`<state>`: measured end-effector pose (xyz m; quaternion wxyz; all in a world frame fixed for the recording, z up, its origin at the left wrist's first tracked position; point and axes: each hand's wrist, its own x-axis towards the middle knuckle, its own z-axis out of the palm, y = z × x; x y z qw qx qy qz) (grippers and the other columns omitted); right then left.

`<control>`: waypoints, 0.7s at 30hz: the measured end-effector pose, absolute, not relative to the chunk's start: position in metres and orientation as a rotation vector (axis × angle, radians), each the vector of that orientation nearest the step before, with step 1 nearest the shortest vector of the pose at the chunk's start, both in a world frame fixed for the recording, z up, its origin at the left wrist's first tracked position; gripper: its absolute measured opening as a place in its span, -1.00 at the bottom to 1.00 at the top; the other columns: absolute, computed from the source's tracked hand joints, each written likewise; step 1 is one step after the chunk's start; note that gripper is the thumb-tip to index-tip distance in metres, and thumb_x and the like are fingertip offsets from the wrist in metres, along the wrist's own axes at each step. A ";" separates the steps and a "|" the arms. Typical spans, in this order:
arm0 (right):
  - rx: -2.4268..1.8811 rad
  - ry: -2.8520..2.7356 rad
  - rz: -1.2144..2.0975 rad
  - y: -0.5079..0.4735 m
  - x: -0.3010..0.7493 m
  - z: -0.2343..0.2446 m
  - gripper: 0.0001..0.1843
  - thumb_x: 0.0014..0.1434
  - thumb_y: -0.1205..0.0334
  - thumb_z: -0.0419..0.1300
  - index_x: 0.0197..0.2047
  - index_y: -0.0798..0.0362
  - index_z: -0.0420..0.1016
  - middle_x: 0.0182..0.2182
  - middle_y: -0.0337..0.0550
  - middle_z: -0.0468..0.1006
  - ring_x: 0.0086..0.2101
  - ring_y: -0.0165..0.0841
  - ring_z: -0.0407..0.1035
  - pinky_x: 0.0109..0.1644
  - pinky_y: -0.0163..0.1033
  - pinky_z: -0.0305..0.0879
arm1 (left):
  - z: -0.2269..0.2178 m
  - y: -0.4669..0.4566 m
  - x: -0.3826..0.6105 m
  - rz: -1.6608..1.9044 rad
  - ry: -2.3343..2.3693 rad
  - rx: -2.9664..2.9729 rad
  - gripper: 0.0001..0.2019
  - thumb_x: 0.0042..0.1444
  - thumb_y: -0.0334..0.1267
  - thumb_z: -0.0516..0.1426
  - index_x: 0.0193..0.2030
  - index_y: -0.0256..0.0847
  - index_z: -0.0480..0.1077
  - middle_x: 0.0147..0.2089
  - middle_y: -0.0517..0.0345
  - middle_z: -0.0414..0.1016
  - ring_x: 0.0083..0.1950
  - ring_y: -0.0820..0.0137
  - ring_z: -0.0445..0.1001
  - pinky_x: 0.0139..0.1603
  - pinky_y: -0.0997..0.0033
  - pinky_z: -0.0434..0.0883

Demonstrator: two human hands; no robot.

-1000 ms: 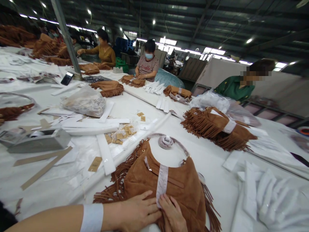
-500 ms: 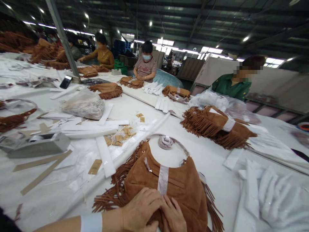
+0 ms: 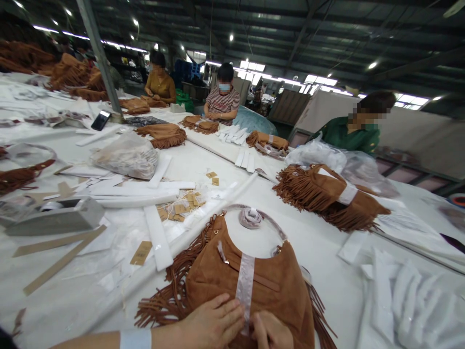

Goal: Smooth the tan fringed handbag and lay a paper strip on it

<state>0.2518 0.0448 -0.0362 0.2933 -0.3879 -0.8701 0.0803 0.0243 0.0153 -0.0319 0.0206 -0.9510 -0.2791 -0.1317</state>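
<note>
A brown suede handbag (image 3: pixel 218 276) with long fringe at both sides lies on the table in front of me. A pale, shiny strip (image 3: pixel 245 281) runs down its middle over the zip. My left hand (image 3: pixel 212 322) rests flat on the lower front of the bag, its fingers stretched out to the strip's left edge. Just right of the strip's lower part is my right hand (image 3: pixel 272 330), its fingers curled inward against the bag; what they hold, if anything, is hidden. Above the bag, a wrapped strap roll (image 3: pixel 250 218) sits inside the arched handle (image 3: pixel 271 219).
A grey tape dispenser (image 3: pixel 58 216), paper tags (image 3: pixel 179 207) and a clear plastic bag (image 3: pixel 125 155) lie left. Another fringed bag (image 3: pixel 323 194) lies right, beyond white wrapped padding (image 3: pixel 407 300). Several people work across the table, one in a striped shirt (image 3: pixel 223 103).
My hands, close together before, have moved apart. The right hand has shifted right and its fingers have curled; the left stays flat, slightly lower. More of the strip shows.
</note>
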 end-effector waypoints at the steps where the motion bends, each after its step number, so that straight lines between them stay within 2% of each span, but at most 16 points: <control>1: -1.244 -2.198 0.331 0.057 0.248 -0.027 -0.64 0.34 0.24 -0.08 -0.34 0.00 0.51 -0.60 -0.25 0.54 -0.58 -0.37 0.45 -0.45 -0.35 0.39 | -0.028 0.016 0.024 -0.406 -0.854 -2.938 -0.52 0.36 -0.18 -0.16 0.32 -0.42 0.09 0.33 -0.03 0.24 0.32 0.25 0.21 0.28 0.22 0.19; 2: -1.428 -2.059 0.378 0.073 0.241 -0.018 -0.61 0.36 0.15 -0.11 -0.28 0.03 0.51 -0.59 -0.21 0.54 -0.56 -0.34 0.46 -0.46 -0.33 0.38 | -0.026 0.017 0.024 -0.401 -0.841 -2.932 -0.52 0.36 -0.17 -0.17 0.31 -0.41 0.11 0.33 -0.03 0.25 0.31 0.25 0.22 0.27 0.23 0.20; 4: -1.558 -1.912 0.351 0.110 0.225 -0.007 -0.54 0.37 0.04 -0.15 0.05 0.12 0.41 -0.39 -0.08 0.62 -0.35 -0.25 0.52 -0.23 -0.24 0.44 | -0.025 0.019 0.024 -0.407 -0.831 -2.912 -0.53 0.37 -0.16 -0.18 0.29 -0.39 0.15 0.30 0.00 0.29 0.30 0.26 0.24 0.25 0.24 0.22; 5: -1.596 -1.899 0.338 0.129 0.215 -0.005 -0.50 0.37 0.02 -0.19 0.16 0.14 0.30 -0.34 -0.05 0.63 -0.30 -0.24 0.52 -0.20 -0.20 0.44 | -0.027 0.019 0.025 -0.415 -0.829 -2.897 -0.54 0.37 -0.17 -0.18 0.28 -0.38 0.17 0.29 0.01 0.31 0.29 0.27 0.25 0.24 0.25 0.23; 7: -1.599 -2.009 0.215 0.160 0.197 -0.012 -0.45 0.38 0.06 -0.27 0.26 0.20 0.15 -0.12 0.10 0.59 -0.17 -0.20 0.50 -0.11 -0.13 0.42 | -0.034 0.021 0.026 -0.442 -0.828 -2.859 -0.56 0.37 -0.17 -0.16 0.25 -0.35 0.22 0.27 0.04 0.33 0.27 0.29 0.27 0.22 0.27 0.24; 10: -1.581 -2.157 0.051 0.182 0.179 -0.038 -0.46 0.37 0.13 -0.27 0.27 0.21 0.14 0.10 0.24 0.42 0.11 -0.06 0.30 0.13 0.13 0.23 | -0.047 0.022 0.026 -0.495 -0.798 -2.802 -0.63 0.36 -0.23 -0.12 0.20 -0.28 0.28 0.25 0.08 0.37 0.24 0.33 0.30 0.21 0.32 0.23; 13: -1.616 -2.214 0.014 0.182 0.175 -0.060 -0.49 0.36 0.17 -0.23 0.27 0.18 0.16 0.14 0.25 0.37 0.19 0.05 0.16 0.21 0.30 0.03 | -0.052 0.021 0.022 -0.475 -0.781 -2.873 -0.61 0.36 -0.24 -0.13 0.24 -0.27 0.24 0.29 0.09 0.31 0.29 0.33 0.24 0.26 0.31 0.17; 17: -1.623 -2.313 0.019 0.182 0.175 -0.065 -0.50 0.37 0.21 -0.22 0.30 0.17 0.11 0.17 0.20 0.34 0.20 -0.03 0.13 0.25 0.20 0.00 | -0.050 0.019 0.016 -0.366 -0.823 -3.119 -0.48 0.33 -0.19 -0.16 0.35 -0.41 0.03 0.40 -0.11 0.09 0.40 0.19 0.06 0.35 0.16 0.05; 21: -1.575 -2.371 0.057 0.170 0.180 -0.050 -0.51 0.38 0.25 -0.25 0.29 0.21 0.12 0.23 0.14 0.29 0.25 -0.12 0.07 0.31 0.13 -0.07 | -0.054 0.016 0.017 -0.336 -0.819 -3.232 -0.45 0.30 -0.24 -0.14 0.39 -0.42 -0.07 0.43 -0.15 -0.01 0.42 0.15 0.00 0.36 0.09 0.02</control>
